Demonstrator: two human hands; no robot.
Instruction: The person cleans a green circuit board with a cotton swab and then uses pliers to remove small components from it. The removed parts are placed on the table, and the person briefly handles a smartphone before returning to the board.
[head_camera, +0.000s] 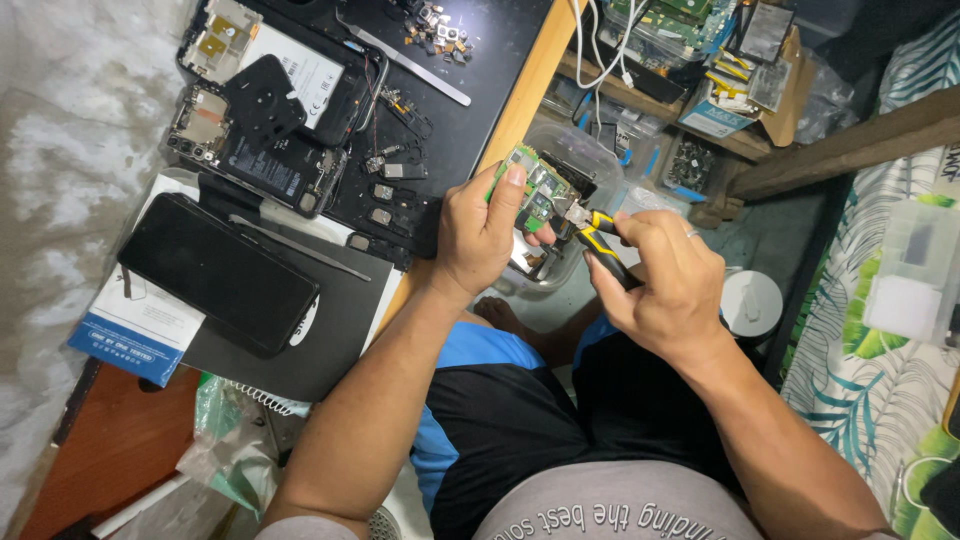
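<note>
Farthest to the left of the circuit board (530, 190) lies a black phone (217, 272), face down on a dark pad whose edge rests on a blue and white box (130, 335). Above the phone, and still left of the board, two opened phones (270, 110) sit on a black mat (480, 60) with their insides showing, and a pair of metal tweezers (405, 58) lies slantwise near the mat's top edge, beside a scatter of small loose parts. The left hand (480, 232) is closed around the circuit board, thumb pressed on its top face and fingers curled beneath, holding it up off the work surface just past the wooden table edge (520, 95). Directly under the board stands a clear plastic tub (590, 150) with scrap pieces inside. Touching the board's right edge are the metal tips of small cutting pliers (590, 232) with yellow and black handles. The right hand (665, 280) is wrapped tight around those handles, a ring visible on one finger. Farther right of the board, on the floor, sits a round white lid (752, 305), and beyond it a leaf-patterned cloth (850, 360).
</note>
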